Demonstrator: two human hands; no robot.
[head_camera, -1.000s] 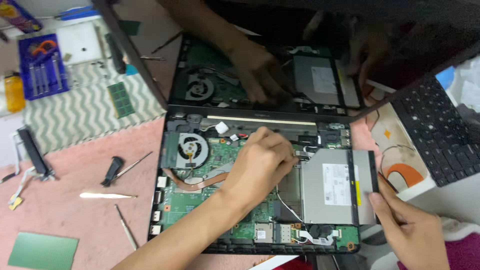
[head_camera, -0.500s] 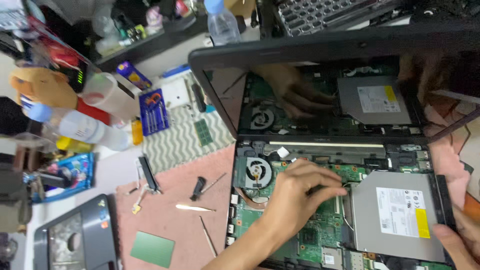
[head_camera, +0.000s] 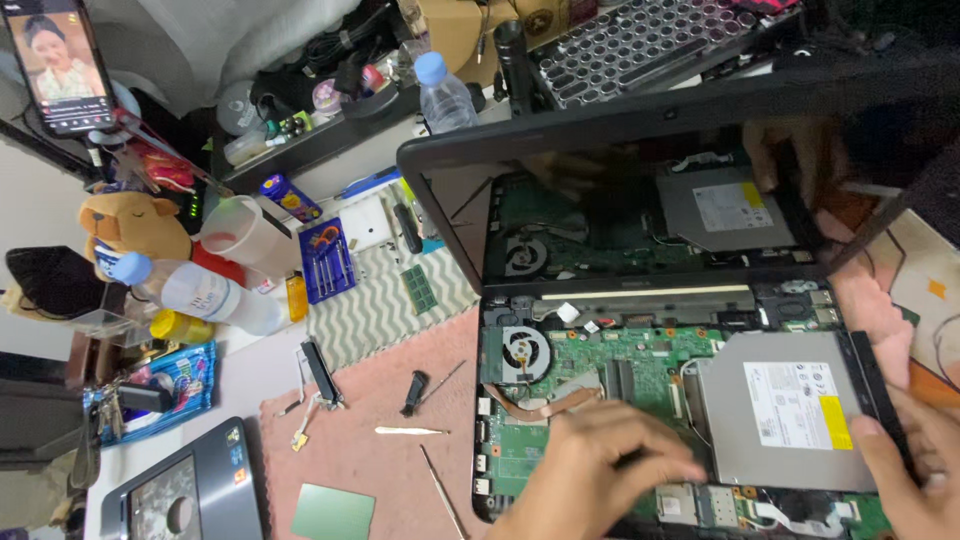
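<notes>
Fingers of the left hand press flat and open on the green motherboard, lower centre; the right hand grips the optical drive at its edge, lower right.

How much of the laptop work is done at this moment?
Done: the laptop's cover is off, so the board and fan lie bare. In hand: the left hand rests on the board, and the right hand grips the optical drive at its edge. Left: the drive sits in its bay.

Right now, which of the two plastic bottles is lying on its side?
The bottle by the stuffed bear, left of the blue screwdriver set, lies on its side. The other bottle, behind the laptop's screen, stands upright.
</notes>
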